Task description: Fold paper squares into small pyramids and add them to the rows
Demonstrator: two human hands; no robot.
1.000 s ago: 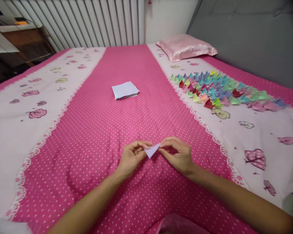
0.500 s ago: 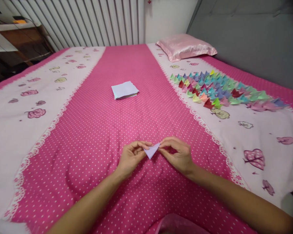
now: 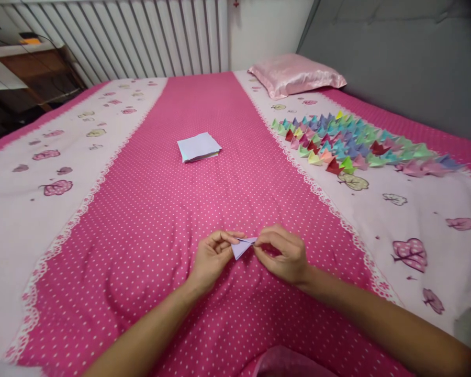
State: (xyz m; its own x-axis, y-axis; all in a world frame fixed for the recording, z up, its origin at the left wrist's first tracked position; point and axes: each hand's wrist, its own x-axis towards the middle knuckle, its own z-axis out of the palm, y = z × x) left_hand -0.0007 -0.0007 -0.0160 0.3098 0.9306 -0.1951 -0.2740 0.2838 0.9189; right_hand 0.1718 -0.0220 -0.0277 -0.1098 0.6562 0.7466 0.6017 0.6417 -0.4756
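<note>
- At the bottom edge a pink, glossy thing [image 3: 286,365] shows only its rim; whether it is a bag or bowl, and what lies in it, cannot be told.
- Both forearms reach forward over the bedspread [image 3: 153,209], which is pink with white dots and has pale side bands printed with small trees.
- The left hand [image 3: 212,259] pinches the left corner of a small folded paper [image 3: 241,247] between thumb and fingertips, its other fingers curled in.
- The right hand [image 3: 284,256] grips the paper's right tip in the same way, thumb against forefinger.
- The folded paper is pale lilac and triangular. It is held between the two hands just above the dotted middle strip, with its point towards the person.
- Farther up the middle strip, well apart from the hands, a stack of square sheets [image 3: 198,147] lies flat on the bedspread, pale lilac on top.
- To the right, on the pale band, many folded paper pieces [image 3: 337,142] stand packed in rows: green, blue, pink, red, yellow and lilac.
- Beyond them a shiny pink pillow [image 3: 296,74] rests at the far right corner, beside the grey headboard [image 3: 396,63].
- A white ribbed panel [image 3: 141,36] lines the far wall, and a wooden shelf [image 3: 31,68] stands at the far left.
</note>
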